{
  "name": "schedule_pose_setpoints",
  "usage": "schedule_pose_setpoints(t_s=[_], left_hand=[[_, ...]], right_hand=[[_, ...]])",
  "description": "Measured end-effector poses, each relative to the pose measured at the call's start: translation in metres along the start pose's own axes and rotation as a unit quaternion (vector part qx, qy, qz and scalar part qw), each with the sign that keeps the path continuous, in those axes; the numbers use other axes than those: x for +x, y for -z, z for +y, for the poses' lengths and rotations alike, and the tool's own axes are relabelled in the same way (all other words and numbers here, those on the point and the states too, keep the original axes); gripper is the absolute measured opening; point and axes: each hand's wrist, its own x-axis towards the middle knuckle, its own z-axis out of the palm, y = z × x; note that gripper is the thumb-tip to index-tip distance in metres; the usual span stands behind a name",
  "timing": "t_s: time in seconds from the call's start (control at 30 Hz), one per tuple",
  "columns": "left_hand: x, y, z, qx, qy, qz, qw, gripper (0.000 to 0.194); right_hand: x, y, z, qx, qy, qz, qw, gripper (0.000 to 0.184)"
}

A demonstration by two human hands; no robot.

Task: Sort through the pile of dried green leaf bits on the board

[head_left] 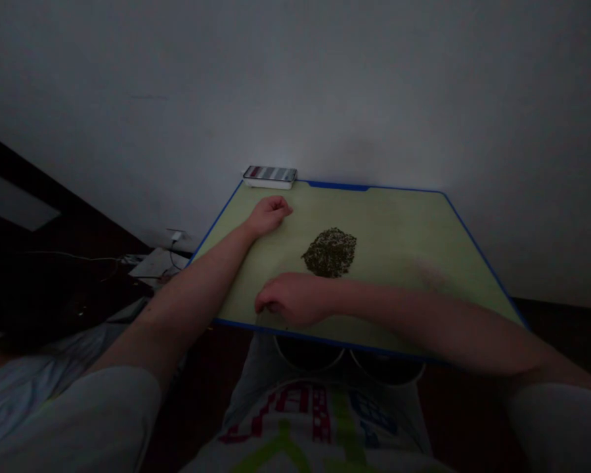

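1. Container [308, 368] with a pale, round rim is partly covered by the near edge of a yellow-green table [398, 223]; its interior is left too dark for any contents to be told.
2. A second container [387, 382], likewise round, pale-rimmed and dark inside, is seen just beside the first on the right; its far part is also hidden by the tabletop, and its contents cannot be made out.
3. Small dark grains [331, 253] are gathered in a loose, roughly rounded heap near the middle of the tabletop. Brown to blackish tones are shown, flecked with paler gaps, and a ragged edge is drawn out toward the left.
4. The right hand [295, 297] is held palm down between the heap and the near blue edge, its fingers bent under; whether anything is pinched in them cannot be told.
5. The left hand [269, 215] is placed beyond and to the left of the heap, well apart from it, with fingers loosely curled; whether anything is grasped cannot be told.
6. A phone [270, 173], its screen lit, is set on a white box [267, 184] at the far left corner, beside the wall [354, 85].
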Motion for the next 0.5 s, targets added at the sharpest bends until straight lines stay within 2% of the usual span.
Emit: schedule_pose_setpoints(t_s=[0.2, 0.37, 0.5], left_hand=[[0.002, 0.0, -0.003, 0.005, -0.01, -0.004, 1.0, 0.021], [0.001, 0.0, -0.001, 0.008, -0.012, -0.005, 1.0, 0.022], [0.001, 0.0, 0.0, 0.009, -0.007, -0.007, 1.0, 0.022]], right_hand=[[-0.038, -0.004, -0.006, 0.038, -0.068, 0.032, 0.996, 0.035], [-0.07, -0.011, -0.012, 0.068, -0.121, 0.095, 0.986, 0.034], [-0.082, -0.022, -0.012, 0.078, -0.154, 0.152, 0.973, 0.035]])
